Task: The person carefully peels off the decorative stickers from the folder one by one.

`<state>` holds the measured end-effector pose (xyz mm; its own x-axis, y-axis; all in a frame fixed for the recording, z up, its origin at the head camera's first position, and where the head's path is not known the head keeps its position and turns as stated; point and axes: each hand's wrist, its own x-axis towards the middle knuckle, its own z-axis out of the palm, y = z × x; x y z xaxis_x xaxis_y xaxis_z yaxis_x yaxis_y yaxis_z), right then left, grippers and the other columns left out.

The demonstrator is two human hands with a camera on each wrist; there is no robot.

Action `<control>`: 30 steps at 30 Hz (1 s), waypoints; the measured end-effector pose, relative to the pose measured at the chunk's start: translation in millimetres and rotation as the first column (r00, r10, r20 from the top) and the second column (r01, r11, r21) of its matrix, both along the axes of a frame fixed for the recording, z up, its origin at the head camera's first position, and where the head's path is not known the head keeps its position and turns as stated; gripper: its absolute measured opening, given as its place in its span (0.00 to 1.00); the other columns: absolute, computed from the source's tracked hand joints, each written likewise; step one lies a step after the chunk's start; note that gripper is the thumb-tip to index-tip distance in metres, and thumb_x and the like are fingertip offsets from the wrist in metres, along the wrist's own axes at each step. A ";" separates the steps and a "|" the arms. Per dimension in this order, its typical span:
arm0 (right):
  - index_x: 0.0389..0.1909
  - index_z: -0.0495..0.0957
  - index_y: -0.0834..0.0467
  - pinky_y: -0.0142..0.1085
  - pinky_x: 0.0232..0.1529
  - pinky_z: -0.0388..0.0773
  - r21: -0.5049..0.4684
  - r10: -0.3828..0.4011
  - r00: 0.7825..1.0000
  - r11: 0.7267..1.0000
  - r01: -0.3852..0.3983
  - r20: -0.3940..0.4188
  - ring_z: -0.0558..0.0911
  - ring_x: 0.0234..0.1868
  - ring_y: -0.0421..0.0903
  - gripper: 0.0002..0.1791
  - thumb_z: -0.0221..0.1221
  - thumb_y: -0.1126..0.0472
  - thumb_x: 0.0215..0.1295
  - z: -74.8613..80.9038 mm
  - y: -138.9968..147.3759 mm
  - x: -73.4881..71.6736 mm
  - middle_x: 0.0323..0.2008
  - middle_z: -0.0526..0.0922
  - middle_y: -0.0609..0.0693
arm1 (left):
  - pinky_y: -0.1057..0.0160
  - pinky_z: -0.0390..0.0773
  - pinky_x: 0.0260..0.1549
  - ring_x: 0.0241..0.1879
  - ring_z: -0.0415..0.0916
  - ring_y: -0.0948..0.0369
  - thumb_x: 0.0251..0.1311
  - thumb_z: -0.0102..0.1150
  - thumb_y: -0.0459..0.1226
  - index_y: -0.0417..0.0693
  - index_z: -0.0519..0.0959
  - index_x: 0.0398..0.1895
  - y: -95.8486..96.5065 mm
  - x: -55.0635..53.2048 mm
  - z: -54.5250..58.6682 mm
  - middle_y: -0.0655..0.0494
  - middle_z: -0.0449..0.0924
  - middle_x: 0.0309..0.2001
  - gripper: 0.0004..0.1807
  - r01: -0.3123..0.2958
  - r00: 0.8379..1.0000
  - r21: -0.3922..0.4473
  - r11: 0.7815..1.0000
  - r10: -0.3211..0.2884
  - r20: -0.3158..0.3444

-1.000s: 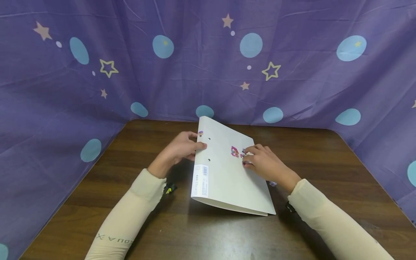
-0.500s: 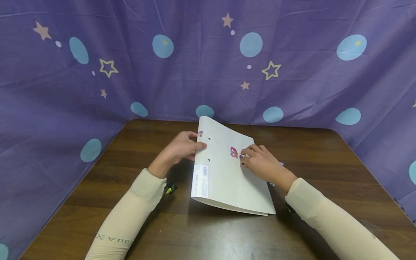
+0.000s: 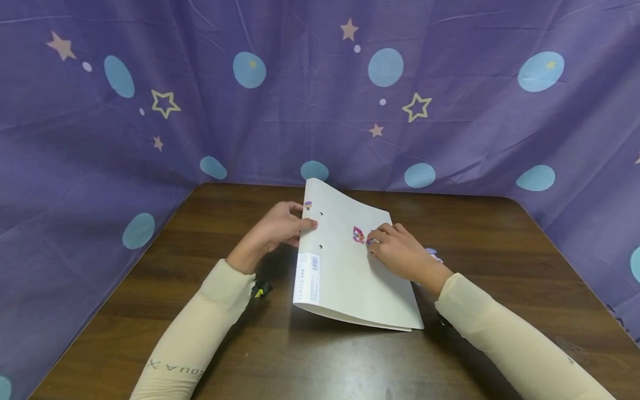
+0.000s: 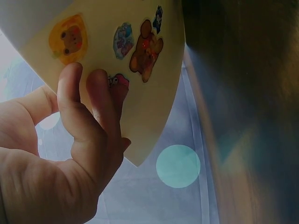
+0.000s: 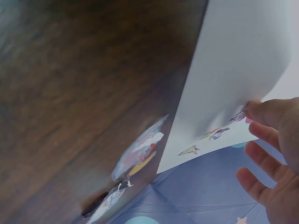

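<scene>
One white folder (image 3: 350, 286) tilts over a brown table (image 3: 280, 355) at my five o'clock, where I watch the right hand (image 3: 401, 253) touch a sticker (image 5: 237, 116) with loosely bent fingers at the folder's three o'clock, the left hand (image 3: 281, 225) grip its spine at ten, and a purple curtain (image 3: 310, 111) hang beyond at twelve.

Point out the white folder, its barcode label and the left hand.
white folder (image 3: 350, 269): head view, bare middle of its upper cover
barcode label (image 3: 308, 278): head view, middle of the label
left hand (image 3: 278, 228): head view, back of the hand
</scene>
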<state>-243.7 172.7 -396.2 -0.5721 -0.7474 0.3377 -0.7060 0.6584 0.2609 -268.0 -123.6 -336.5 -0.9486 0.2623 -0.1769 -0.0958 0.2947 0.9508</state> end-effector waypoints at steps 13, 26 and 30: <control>0.36 0.89 0.55 0.48 0.45 0.77 -0.046 -0.071 0.997 0.996 0.071 -0.011 0.79 0.51 0.56 0.02 0.68 0.63 0.66 11.8 6.2 3.3 0.49 0.85 0.53 | 0.55 0.88 0.30 0.31 0.86 0.54 0.64 0.65 0.32 0.31 0.65 0.67 -0.9 0.3 0.1 0.36 0.85 0.43 0.31 -0.001 1.000 -0.003 1.000 0.001 -0.005; 0.32 0.86 0.55 0.52 0.41 0.77 -0.040 -0.210 0.968 0.975 0.217 0.136 0.79 0.48 0.59 0.03 0.68 0.65 0.65 16.2 44.7 -3.5 0.47 0.86 0.54 | 0.54 0.88 0.30 0.31 0.86 0.53 0.64 0.65 0.31 0.31 0.65 0.67 -0.3 0.5 0.4 0.36 0.85 0.42 0.30 0.000 1.000 -0.001 1.000 0.000 -0.007; 0.29 0.85 0.54 0.54 0.41 0.76 -0.017 -0.256 0.949 0.964 0.264 0.185 0.78 0.46 0.59 0.05 0.68 0.65 0.65 15.0 54.5 -6.4 0.47 0.85 0.55 | 0.54 0.88 0.30 0.30 0.86 0.53 0.65 0.65 0.32 0.31 0.65 0.67 -0.5 0.7 0.3 0.36 0.85 0.42 0.30 -0.001 1.000 -0.002 1.000 0.001 -0.007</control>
